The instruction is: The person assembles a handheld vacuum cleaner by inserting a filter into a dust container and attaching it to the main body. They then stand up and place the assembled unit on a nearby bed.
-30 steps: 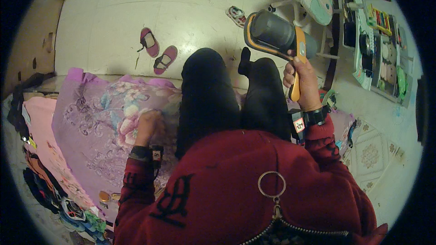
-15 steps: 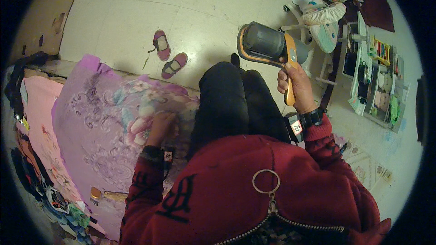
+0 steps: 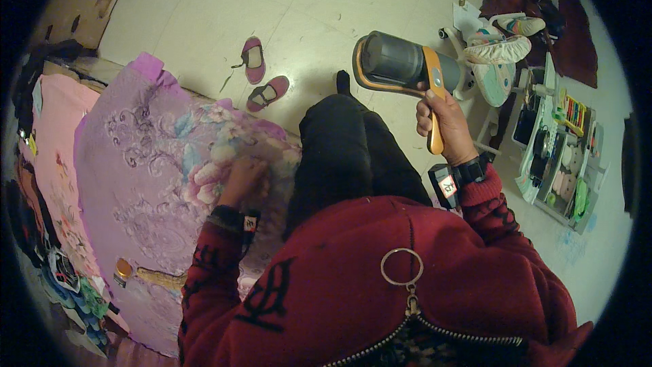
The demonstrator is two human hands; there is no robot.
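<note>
My right hand (image 3: pixel 445 122) is wrapped round the orange handle of a handheld vacuum cleaner (image 3: pixel 394 61). The vacuum has a grey, see-through dust cup and an orange-trimmed flat base, and is held up over the floor, right of my knees. My left hand (image 3: pixel 246 182) rests, fingers curled in, on a purple flowered bed cover (image 3: pixel 146 177) beside my left thigh. Nothing shows in that hand, though its fingertips are partly hidden. A small amber-coloured jar (image 3: pixel 123 270) and a tan, elongated object (image 3: pixel 161 278) lie on the cover near my left forearm.
Two dark-pink shoes (image 3: pixel 255 61) stand on the pale tiled floor ahead. A white rack (image 3: pixel 485 136) with light shoes (image 3: pixel 499 51) on top is at the right, next to an organiser tray (image 3: pixel 567 170) of small items. Pink cloth (image 3: pixel 61 122) and clothes lie far left.
The view has turned slightly, so the shoes, bed cover and rack sit differently in it. My right hand still holds the vacuum raised, and my left hand stays on the cover.
</note>
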